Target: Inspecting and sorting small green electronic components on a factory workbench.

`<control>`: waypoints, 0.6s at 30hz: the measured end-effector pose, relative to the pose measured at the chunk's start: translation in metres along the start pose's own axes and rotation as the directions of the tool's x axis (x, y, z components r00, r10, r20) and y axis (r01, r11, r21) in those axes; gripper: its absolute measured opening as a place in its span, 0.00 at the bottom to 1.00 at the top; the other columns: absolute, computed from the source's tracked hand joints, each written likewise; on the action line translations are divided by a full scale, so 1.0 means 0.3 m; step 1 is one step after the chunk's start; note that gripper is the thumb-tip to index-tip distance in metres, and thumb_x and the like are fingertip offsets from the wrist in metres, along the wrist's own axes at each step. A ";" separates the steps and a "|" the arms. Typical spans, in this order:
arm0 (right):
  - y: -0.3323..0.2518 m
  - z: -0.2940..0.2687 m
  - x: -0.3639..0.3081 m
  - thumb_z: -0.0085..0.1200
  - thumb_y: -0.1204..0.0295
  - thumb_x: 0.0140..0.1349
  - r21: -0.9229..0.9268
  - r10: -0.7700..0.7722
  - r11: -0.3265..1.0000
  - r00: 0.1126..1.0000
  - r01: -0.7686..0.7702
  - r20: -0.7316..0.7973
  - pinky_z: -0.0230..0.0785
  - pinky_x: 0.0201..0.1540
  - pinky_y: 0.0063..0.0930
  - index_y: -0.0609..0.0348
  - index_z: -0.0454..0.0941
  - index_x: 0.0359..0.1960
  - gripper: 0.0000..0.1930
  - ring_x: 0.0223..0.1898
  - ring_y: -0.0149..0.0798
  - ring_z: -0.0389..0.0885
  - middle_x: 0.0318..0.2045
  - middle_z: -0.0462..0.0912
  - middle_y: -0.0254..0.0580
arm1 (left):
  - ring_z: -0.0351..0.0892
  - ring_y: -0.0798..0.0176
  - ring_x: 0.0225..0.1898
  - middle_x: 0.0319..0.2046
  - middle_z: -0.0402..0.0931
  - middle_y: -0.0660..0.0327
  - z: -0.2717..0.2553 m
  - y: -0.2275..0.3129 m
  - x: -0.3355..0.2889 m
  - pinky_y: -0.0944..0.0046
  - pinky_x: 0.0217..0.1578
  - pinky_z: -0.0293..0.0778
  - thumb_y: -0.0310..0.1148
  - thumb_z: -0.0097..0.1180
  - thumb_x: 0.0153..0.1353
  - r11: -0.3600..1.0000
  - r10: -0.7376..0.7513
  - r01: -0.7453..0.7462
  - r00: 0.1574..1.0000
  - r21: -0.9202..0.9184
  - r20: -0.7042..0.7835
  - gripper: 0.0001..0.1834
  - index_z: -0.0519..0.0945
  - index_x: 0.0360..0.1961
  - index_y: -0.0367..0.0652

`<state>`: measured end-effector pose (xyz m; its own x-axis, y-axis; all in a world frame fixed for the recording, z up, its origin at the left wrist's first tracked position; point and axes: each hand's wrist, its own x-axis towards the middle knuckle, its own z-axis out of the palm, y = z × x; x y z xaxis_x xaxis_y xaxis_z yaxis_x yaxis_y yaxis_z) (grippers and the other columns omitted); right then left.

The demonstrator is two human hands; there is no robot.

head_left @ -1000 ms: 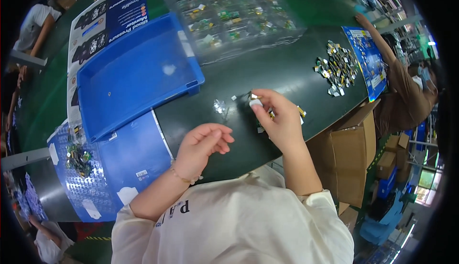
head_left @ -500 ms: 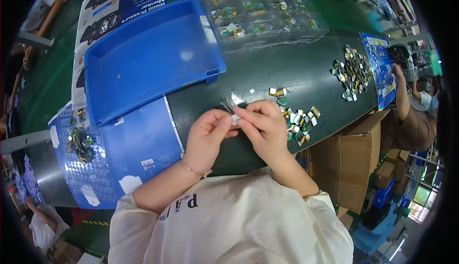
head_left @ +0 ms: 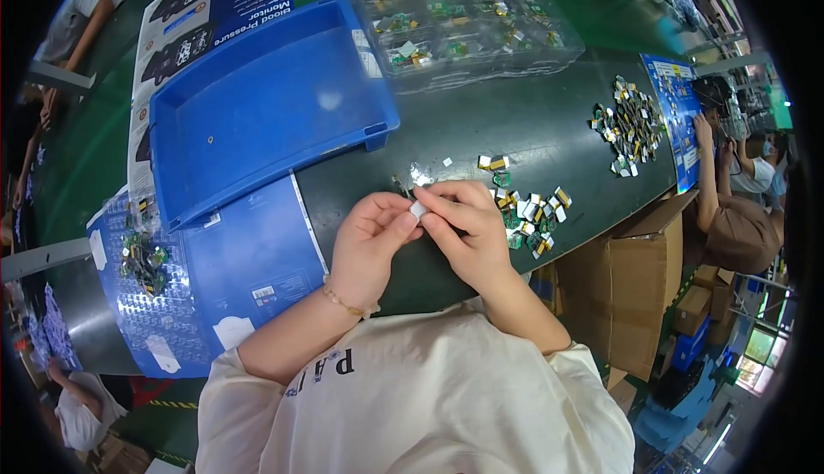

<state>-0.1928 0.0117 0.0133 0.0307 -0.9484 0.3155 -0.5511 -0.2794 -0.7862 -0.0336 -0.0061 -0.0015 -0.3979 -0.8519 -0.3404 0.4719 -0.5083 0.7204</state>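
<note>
Between my two hands, close in front of my body, is a small white square piece [head_left: 418, 210]. My left hand [head_left: 369, 238] pinches it with thumb and forefinger from one side. My right hand [head_left: 469, 232] grips it from the other, fingertips nearly touching the left ones. Part of the piece is covered by the fingers. Just beyond the fingertips lies a scrap of clear shiny film [head_left: 419, 172], with a tiny white square [head_left: 447, 162] beside it. A loose heap of small green circuit boards [head_left: 534, 220] with white and gold parts lies right of my right hand.
At the left stands a shallow blue bin [head_left: 257, 122]. Stacked clear blister trays [head_left: 463, 19] with boards stand at the back. A larger board heap [head_left: 631, 126] lies far right, near a co-worker's arm [head_left: 705, 174]. An open cardboard box [head_left: 618, 302] stands beside the table edge.
Both hands keep hold of the white piece, and its white face shows a little more now. The co-worker at the right has shifted an arm.
</note>
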 end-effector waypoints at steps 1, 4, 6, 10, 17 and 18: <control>-0.005 0.003 -0.002 0.60 0.77 0.52 -0.001 -0.001 1.000 1.000 0.001 0.000 0.67 0.44 0.28 0.57 0.83 0.44 0.15 0.41 0.39 0.75 0.40 0.80 0.40 | 0.76 0.72 0.39 0.36 0.77 0.63 -0.004 -0.005 -0.001 0.70 0.44 0.74 0.26 0.54 0.63 1.000 0.001 -0.001 1.000 -0.001 0.000 0.07 0.73 0.42 0.39; -0.014 0.011 -0.010 0.61 0.76 0.52 0.056 0.002 0.998 1.000 -0.001 -0.030 0.68 0.44 0.29 0.58 0.82 0.43 0.15 0.40 0.40 0.77 0.39 0.81 0.41 | 0.76 0.72 0.39 0.36 0.77 0.63 -0.011 -0.017 -0.004 0.71 0.44 0.74 0.25 0.55 0.62 0.998 0.053 -0.053 0.999 -0.027 0.006 0.07 0.74 0.41 0.39; -0.011 0.017 -0.013 0.62 0.77 0.51 0.043 0.016 0.999 0.998 -0.013 -0.064 0.69 0.44 0.29 0.59 0.82 0.42 0.14 0.39 0.41 0.79 0.38 0.82 0.42 | 0.76 0.72 0.38 0.35 0.77 0.63 0.003 -0.005 -0.007 0.71 0.44 0.74 0.24 0.55 0.62 0.997 0.071 -0.071 0.997 -0.029 0.005 0.07 0.74 0.40 0.39; -0.012 0.028 -0.007 0.64 0.74 0.49 0.044 0.008 0.999 0.995 -0.004 -0.097 0.69 0.42 0.31 0.54 0.83 0.40 0.14 0.38 0.41 0.79 0.37 0.83 0.37 | 0.77 0.72 0.38 0.35 0.77 0.63 -0.014 -0.018 -0.007 0.71 0.44 0.74 0.24 0.55 0.62 0.995 0.090 -0.089 0.996 -0.039 0.008 0.06 0.74 0.40 0.39; -0.014 0.024 0.005 0.66 0.73 0.45 -0.179 -0.166 0.974 0.973 0.136 -0.160 0.70 0.40 0.29 0.53 0.83 0.34 0.12 0.37 0.39 0.79 0.36 0.83 0.32 | 0.78 0.72 0.38 0.36 0.78 0.64 -0.003 -0.005 -0.012 0.70 0.45 0.76 0.26 0.54 0.63 0.996 0.033 -0.034 0.999 -0.083 -0.016 0.06 0.74 0.41 0.40; -0.012 0.022 0.004 0.67 0.73 0.44 -0.237 -0.225 0.954 0.959 0.182 -0.172 0.70 0.39 0.29 0.52 0.83 0.34 0.12 0.37 0.38 0.78 0.35 0.83 0.31 | 0.78 0.72 0.39 0.37 0.78 0.64 -0.003 -0.006 -0.012 0.70 0.45 0.76 0.26 0.54 0.64 0.996 0.025 -0.027 1.000 -0.086 -0.019 0.06 0.74 0.42 0.40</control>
<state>-0.1852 0.0105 0.0130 0.0104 -0.8209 0.5710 -0.7178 -0.4037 -0.5672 -0.0321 -0.0024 -0.0021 -0.3709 -0.8667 -0.3336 0.5480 -0.4943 0.6748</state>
